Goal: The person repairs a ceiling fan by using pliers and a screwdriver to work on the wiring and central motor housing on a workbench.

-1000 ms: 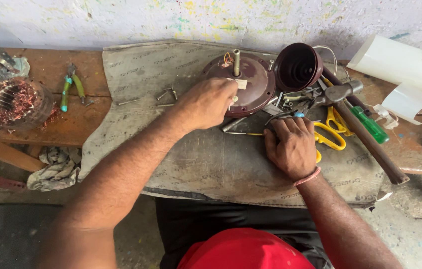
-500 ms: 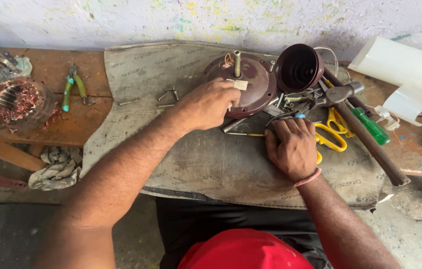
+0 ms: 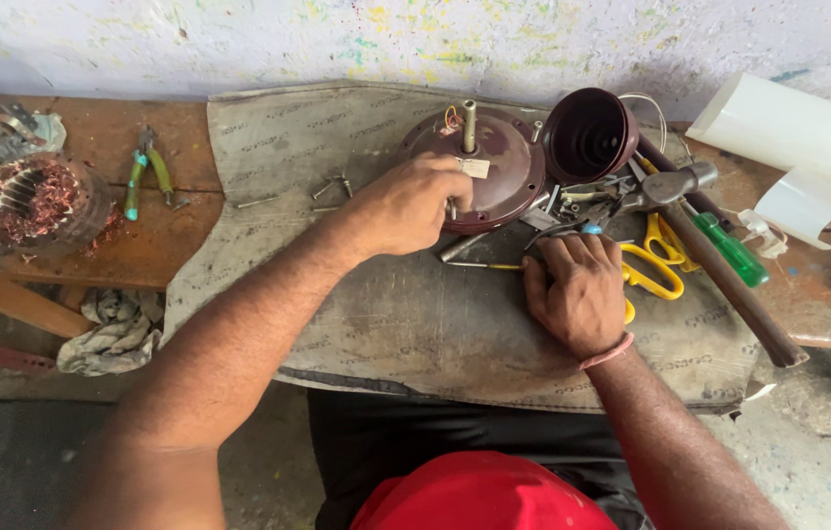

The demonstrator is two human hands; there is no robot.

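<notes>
Your left hand (image 3: pixel 410 204) rests curled on the near left edge of the maroon fan motor housing (image 3: pixel 494 167), fingers bent and touching its rim; whether they pinch anything you cannot tell, as the knuckles hide the fingertips. The housing sits just beyond that hand on the grey mat (image 3: pixel 337 324), its steel shaft (image 3: pixel 469 126) upright beyond your knuckles. Your right hand (image 3: pixel 580 292) lies palm down on the mat, fingers loosely folded over the tools there, its fingertips at the blue-tipped pliers (image 3: pixel 572 228); the grip itself is hidden. Just right of it lie the yellow-handled scissors (image 3: pixel 653 267), with a hammer (image 3: pixel 720 257) and a green-handled screwdriver (image 3: pixel 729 247) further right. Beyond this hand stands the dark ribbed cap (image 3: pixel 589 135). Far left of your left hand are green-handled pliers (image 3: pixel 145 172) and a copper-wound stator (image 3: pixel 37 196)
</notes>
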